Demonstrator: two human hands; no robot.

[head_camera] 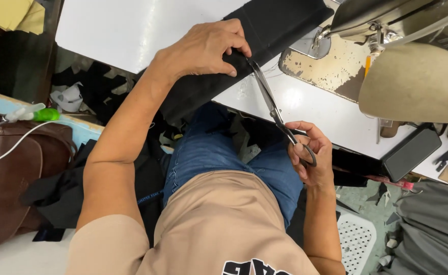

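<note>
From the head camera, the left hand [206,48] is pressing down on a strip of black fabric [264,25], fingers curled over its edge and gripping it where it is hanging off the near edge of the white bench [132,25]. The right hand [310,155] is holding a pair of scissors [275,107] by the handle loops, fingers closed through them, just off the bench's near edge above the lap in blue jeans [219,153]. The blades are reaching up and left, their tips meeting the fabric right beside the left fingertips. A sewing machine [412,61] is sitting at the bench's far right, and a brown bag [10,178] is lying on the floor at left
</note>
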